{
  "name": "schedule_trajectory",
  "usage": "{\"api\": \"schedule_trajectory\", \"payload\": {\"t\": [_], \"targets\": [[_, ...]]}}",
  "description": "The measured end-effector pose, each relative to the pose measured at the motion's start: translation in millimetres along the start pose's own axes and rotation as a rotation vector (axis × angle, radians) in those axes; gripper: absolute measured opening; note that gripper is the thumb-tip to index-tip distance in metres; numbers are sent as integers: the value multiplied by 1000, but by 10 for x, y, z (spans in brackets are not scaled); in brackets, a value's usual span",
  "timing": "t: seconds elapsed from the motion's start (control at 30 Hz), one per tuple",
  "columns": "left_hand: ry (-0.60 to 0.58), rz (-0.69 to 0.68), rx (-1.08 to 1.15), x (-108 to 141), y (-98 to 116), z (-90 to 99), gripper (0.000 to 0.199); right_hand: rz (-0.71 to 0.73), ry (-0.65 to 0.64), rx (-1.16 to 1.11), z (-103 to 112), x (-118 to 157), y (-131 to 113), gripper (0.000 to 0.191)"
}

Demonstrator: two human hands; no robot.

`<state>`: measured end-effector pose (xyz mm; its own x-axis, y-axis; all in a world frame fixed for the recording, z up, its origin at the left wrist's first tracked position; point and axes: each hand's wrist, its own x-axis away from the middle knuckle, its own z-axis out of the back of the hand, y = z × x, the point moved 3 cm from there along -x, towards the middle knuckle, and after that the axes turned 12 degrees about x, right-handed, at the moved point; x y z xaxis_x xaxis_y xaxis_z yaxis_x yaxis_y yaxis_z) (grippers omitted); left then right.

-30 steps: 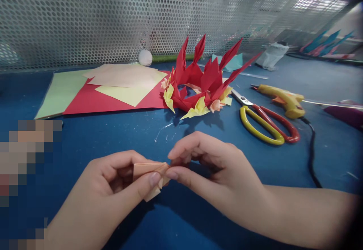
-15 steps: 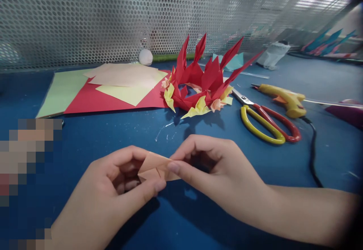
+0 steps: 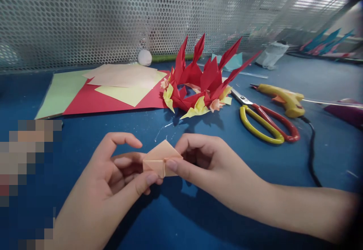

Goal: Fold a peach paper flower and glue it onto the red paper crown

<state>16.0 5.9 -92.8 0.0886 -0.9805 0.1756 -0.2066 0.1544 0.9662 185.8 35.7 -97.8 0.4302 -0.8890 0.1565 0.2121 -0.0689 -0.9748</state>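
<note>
A small folded peach paper (image 3: pixel 163 152) is held between both hands above the blue table, its pointed corner upward. My left hand (image 3: pixel 113 182) grips its lower left edge with the thumb in front and fingers behind, the index finger lifted off the paper. On the right side, my right hand (image 3: pixel 210 166) pinches the paper between thumb and index finger. Beyond the hands stands a red paper crown (image 3: pixel 195 76) with tall spikes and yellow and peach paper flowers around its base.
Red-and-yellow scissors (image 3: pixel 262 119) and a yellow glue gun (image 3: pixel 286 97) with a black cord lie at the right. Peach, yellow, red and green paper sheets (image 3: pixel 121 76) overlap at the back left. Behind rises a perforated metal panel (image 3: pixel 99 19). A blurred pixelated patch covers the left edge.
The folded paper has turned so that its point faces up. My left index finger has lifted off the paper, while my right hand keeps its pinch.
</note>
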Motion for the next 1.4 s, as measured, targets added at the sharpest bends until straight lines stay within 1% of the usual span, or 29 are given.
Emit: {"api": "schedule_trajectory", "payload": {"t": [0.07, 0.13, 0.2, 0.23, 0.3, 0.37, 0.43, 0.5, 0.53, 0.6, 0.67, 0.73, 0.83, 0.9, 1.0, 1.1, 1.17, 1.23, 1.3, 1.4], "targets": [[-4, -67, -29, -3, 9, 22, 15, -17, -1, -51, 11, -4, 6, 27], [-13, -108, -82, -13, 32, 42, 14, -32, -5, -73, 18, -3, 3, 30], [-1, -110, -123, -27, 55, 59, 11, -41, -19, -94, 17, 1, -5, 33], [8, -102, -131, -35, 64, 65, 11, -45, -32, -104, 12, 4, -7, 34], [28, -87, -145, -52, 73, 77, 19, -49, -59, -106, -8, 11, -5, 34], [23, -106, -172, -73, 73, 94, 23, -23, -65, -90, -29, 20, 1, 32], [-35, -138, -206, -99, 60, 114, 26, 58, -34, -48, -37, 32, -2, 32], [-113, -169, -224, -120, 45, 130, 27, 188, 33, 33, -24, 49, -22, 41], [-141, -176, -218, -127, 39, 136, 27, 252, 60, 83, -15, 59, -35, 41], [-175, -180, -176, -131, 36, 137, 27, 357, 81, 167, 1, 75, -61, 29], [-211, -162, -143, -123, 33, 119, 30, 410, 76, 204, 15, 81, -76, 15], [-214, -138, -127, -115, 29, 107, 32, 445, 85, 228, 27, 81, -83, 9], [-161, -120, -122, -119, 18, 127, 31, 503, 106, 285, 32, 80, -94, 5], [-184, -138, -119, -133, 14, 135, 31, 539, 110, 314, 28, 79, -106, 5], [-217, -143, -98, -156, 4, 136, 29, 524, 125, 342, 23, 76, -116, 5], [-188, -115, -87, -157, 7, 116, 26, 434, 139, 353, 17, 65, -115, 5], [-163, -88, -78, -138, 24, 86, 24, 368, 122, 296, 5, 54, -114, 9], [-107, -33, -52, -112, 43, 65, 19, 313, 93, 230, -13, 43, -115, 12], [-81, 13, -49, -83, 60, 47, 16, 278, 75, 185, -28, 40, -116, 13], [-70, 34, -79, -56, 76, 36, 13, 256, 69, 151, -41, 54, -110, 11]]}}
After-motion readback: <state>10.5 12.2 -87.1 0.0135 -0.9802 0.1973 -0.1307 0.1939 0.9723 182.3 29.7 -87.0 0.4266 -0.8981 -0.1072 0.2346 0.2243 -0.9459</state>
